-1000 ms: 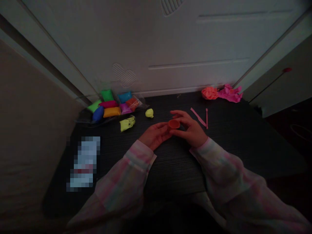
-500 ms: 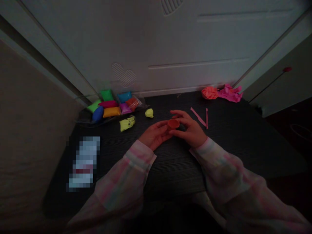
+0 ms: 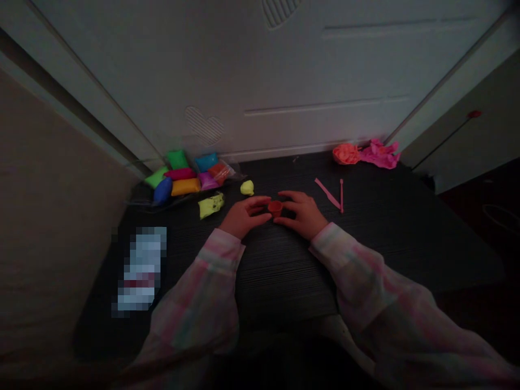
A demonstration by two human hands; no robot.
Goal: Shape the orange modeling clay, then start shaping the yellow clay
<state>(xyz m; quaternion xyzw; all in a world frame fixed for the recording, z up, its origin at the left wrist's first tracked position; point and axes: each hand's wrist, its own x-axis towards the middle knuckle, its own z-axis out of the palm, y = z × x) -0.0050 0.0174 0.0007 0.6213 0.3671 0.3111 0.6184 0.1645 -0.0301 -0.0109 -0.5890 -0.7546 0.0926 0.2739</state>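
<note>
A small red cup (image 3: pixel 275 209), apparently of modelling clay, is upright with its hollow facing up. My left hand (image 3: pixel 244 215) curves round its left side, fingertips and thumb at the wall. From the right, my right hand (image 3: pixel 303 213) grips it with fingers and thumb. Whether the cup's base rests on the tabletop, I cannot tell. Just beyond the left hand lie a yellow clay lump (image 3: pixel 247 188) and a torn yellow clay packet (image 3: pixel 211 205). Two pink modelling tools, a flat knife (image 3: pixel 327 193) and a thin stick (image 3: pixel 342 196), lie beyond the right hand.
A clear bag with several coloured clay packets (image 3: pixel 186 187) lies at the back left of the dark table (image 3: pixel 284 281). A blurred-out phone-like object (image 3: pixel 142 271) is at the left. Orange (image 3: pixel 346 154) and pink crumpled pieces (image 3: pixel 381 154) lie back right, against a white panel (image 3: pixel 284 70).
My left hand has come out from beneath the cup to its left side. The cup and my right hand have shifted left, and the cup's outer wall now shows more.
</note>
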